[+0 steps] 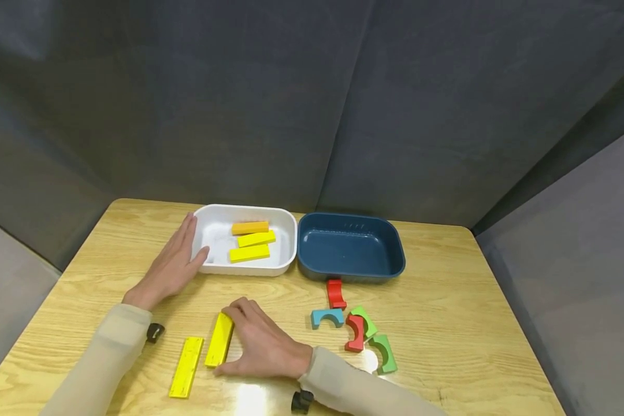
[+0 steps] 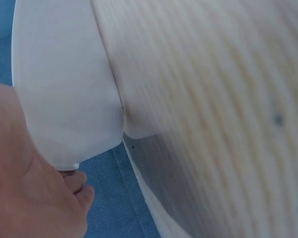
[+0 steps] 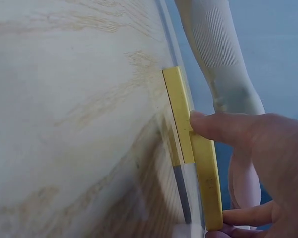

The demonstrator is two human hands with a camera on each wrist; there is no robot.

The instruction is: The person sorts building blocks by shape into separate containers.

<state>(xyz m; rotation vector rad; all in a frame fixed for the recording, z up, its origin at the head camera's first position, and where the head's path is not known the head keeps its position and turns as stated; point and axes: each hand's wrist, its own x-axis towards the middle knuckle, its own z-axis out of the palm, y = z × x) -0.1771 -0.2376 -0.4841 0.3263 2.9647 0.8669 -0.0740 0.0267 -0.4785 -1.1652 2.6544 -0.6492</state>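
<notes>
At the lower left of the frame, the right hand (image 1: pixel 262 342) pinches a yellow rectangular block (image 1: pixel 220 340) by its two ends, beside a flat yellow plank (image 1: pixel 186 367) on the bench (image 1: pixel 447 300). The left hand (image 1: pixel 167 270) rests, fingers extended, against the white tub (image 1: pixel 249 271). Better to keep this lengthwise pinch even and raise vertically, without brushing the plank.

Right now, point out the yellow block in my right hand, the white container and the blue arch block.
Held yellow block (image 1: pixel 218 340): head view, middle of its top face.
White container (image 1: pixel 218 234): head view, left part of its bare floor.
Blue arch block (image 1: pixel 327 314): head view, middle of its top bar.
</notes>
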